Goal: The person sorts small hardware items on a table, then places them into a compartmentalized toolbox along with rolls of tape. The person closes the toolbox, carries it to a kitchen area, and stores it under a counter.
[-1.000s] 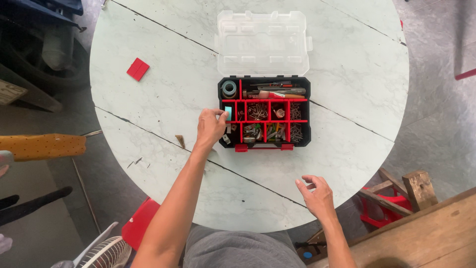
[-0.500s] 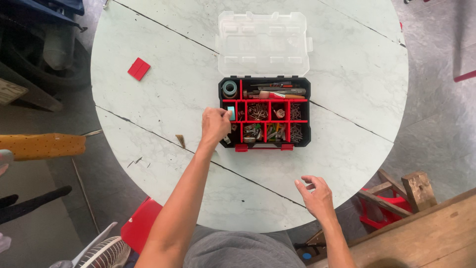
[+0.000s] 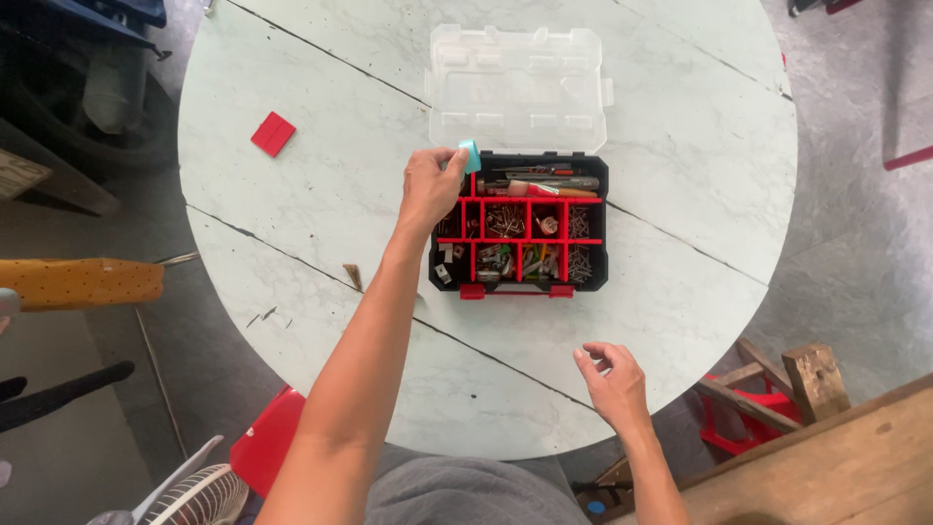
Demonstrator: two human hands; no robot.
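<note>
A black organiser box [image 3: 519,220] with red dividers stands open on the round pale marble table [image 3: 292,224], its clear lid [image 3: 517,89] lying back flat. Its compartments hold screws, nails and small tools. My left hand [image 3: 431,185] is over the box's back-left corner and pinches a small teal piece [image 3: 470,156] between thumb and fingers. My right hand [image 3: 608,384] hovers near the table's front edge with its fingers loosely curled and nothing in it.
A small red square piece [image 3: 272,133] lies on the table at the back left. A brown chip [image 3: 353,277] lies left of the box. A red stool [image 3: 267,442], a fan [image 3: 194,496] and wooden pieces [image 3: 807,379] stand around the table.
My left hand lifted the teal piece out of the box's left middle compartment and carried it back to the box's back-left corner. My right hand barely moved.
</note>
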